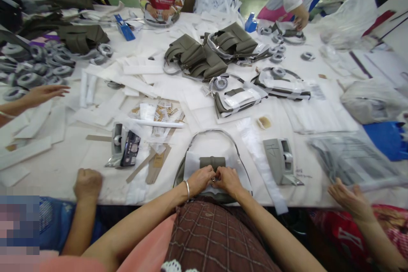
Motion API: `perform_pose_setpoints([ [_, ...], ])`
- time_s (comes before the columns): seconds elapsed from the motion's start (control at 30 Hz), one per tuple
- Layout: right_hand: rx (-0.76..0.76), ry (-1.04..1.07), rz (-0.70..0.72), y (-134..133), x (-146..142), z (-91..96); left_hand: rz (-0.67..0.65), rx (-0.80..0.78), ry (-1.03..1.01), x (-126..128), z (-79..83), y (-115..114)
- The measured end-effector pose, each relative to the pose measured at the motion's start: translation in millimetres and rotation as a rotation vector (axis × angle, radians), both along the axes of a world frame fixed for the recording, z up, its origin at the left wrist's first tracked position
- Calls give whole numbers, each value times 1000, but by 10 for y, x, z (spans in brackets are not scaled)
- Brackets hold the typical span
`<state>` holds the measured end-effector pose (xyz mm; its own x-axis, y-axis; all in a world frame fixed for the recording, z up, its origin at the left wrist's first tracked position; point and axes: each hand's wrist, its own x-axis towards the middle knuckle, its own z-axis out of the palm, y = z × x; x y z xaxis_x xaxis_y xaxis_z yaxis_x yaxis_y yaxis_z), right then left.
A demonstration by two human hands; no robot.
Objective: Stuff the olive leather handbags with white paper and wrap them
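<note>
A grey-green handbag (213, 162) lies in front of me at the table's near edge, its strap (219, 131) arched away from me. White wrapping sheet (193, 162) covers part of its front. My left hand (203, 178) and my right hand (228, 179) meet over the middle of the bag. Fingers of both are pinched together around a small shiny metal piece (213, 178) on the bag, probably its clasp; the fingers hide most of it. A bracelet circles my left wrist.
Tape dispensers stand left (117, 140) and right (280, 159), with a black box (130, 148) by the left one. More handbags (236, 100) and foam strips (143, 69) lie beyond. Co-workers' hands are at both sides (87, 183) (350, 197) and across the table.
</note>
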<state>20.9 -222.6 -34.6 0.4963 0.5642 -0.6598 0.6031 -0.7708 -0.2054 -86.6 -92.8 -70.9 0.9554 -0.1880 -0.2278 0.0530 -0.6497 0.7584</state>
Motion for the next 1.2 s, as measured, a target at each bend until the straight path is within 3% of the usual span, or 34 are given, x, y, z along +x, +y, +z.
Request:
perform_pose_setpoints([
  [0.2, 27, -114, 69, -62, -112, -45, -39, 61, 19, 76, -97, -107],
  [0.4, 116, -178, 132, -150, -154, -26, -115, 8, -12, 161, -94, 53],
  [0.6, 285, -280, 185, -284, -210, -96, -12, 44, 45, 130, -66, -57],
  [0.73, 391, -230, 272, -338, -206, -133, 34, 67, 81, 99, -59, -147],
  [1.2, 420, -187, 522, -296, -94, -210, 77, 42, 113, 186, -32, -168],
])
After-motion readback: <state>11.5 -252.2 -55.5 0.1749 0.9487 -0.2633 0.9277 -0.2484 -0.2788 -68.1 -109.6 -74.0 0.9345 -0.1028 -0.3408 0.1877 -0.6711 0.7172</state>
